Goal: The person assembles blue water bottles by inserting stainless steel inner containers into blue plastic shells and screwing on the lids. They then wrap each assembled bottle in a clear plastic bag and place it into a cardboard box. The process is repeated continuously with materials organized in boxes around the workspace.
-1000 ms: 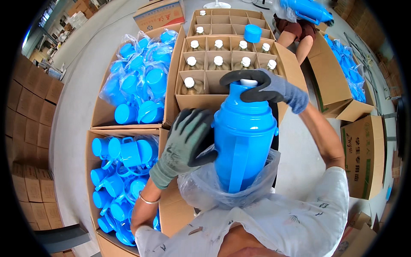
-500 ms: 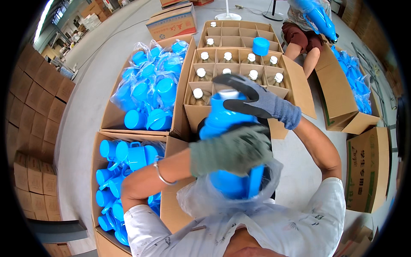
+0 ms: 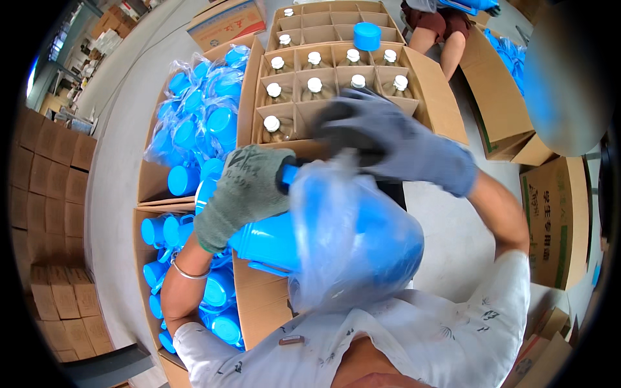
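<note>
A blue plastic flask (image 3: 278, 239) lies tilted on its side close under the camera, half inside a clear plastic bag (image 3: 349, 239). The left hand (image 3: 242, 191), in a grey-green glove, is wrapped around the flask's bare end, wrist bent and forearm coming up from below left. The right hand (image 3: 394, 142), in a grey-blue glove, pinches the top of the bag, elbow raised to the right. One flask, one bag. Beyond them a divided carton (image 3: 446, 110) shows about ten white-capped glass liners (image 3: 315, 85) and one blue cap (image 3: 367, 35). Two cartons at left hold bagged blue flasks (image 3: 207, 119), too many to count.
</note>
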The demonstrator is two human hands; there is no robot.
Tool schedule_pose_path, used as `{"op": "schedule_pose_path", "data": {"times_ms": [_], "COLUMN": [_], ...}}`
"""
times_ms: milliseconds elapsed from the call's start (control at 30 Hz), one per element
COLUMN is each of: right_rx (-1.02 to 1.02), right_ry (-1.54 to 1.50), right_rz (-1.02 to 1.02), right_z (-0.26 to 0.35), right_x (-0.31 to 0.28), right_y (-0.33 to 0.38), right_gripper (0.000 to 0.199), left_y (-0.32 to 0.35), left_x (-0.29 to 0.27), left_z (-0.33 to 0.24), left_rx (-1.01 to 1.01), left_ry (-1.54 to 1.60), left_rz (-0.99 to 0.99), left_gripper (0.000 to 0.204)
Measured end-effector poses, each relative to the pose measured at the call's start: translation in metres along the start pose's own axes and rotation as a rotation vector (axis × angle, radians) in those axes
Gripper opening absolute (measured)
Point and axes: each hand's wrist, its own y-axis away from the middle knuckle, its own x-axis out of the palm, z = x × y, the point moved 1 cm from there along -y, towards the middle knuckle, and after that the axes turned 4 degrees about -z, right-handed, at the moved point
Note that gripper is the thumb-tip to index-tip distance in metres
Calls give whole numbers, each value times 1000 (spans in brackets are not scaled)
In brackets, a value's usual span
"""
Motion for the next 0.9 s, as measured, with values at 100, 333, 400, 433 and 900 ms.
{"op": "schedule_pose_path", "data": {"times_ms": [100, 333, 400, 433, 900], "right_rx": [-324, -109, 257, 451, -421], "right_ry": [519, 120, -21, -110, 499], "right_rz": [36, -189, -213, -124, 515], "right_z": [23, -1, -19, -19, 83], "right_x": [33, -36, -76, -81, -23], "right_y": [-77, -54, -14, 5, -15], "right_gripper": [20, 25, 32, 34, 33], "left_y": [30, 134, 145, 150, 129], "left_x": [34, 134, 145, 147, 198], "left_z": [42, 91, 84, 81, 48], "left_rx": [46, -948, -999, -1013, -924], "left_ry": [101, 1418, 1532, 1560, 1750], "left_rz": [-214, -426, -441, -441, -287], "left_gripper": [52, 50, 49, 49, 43]}}
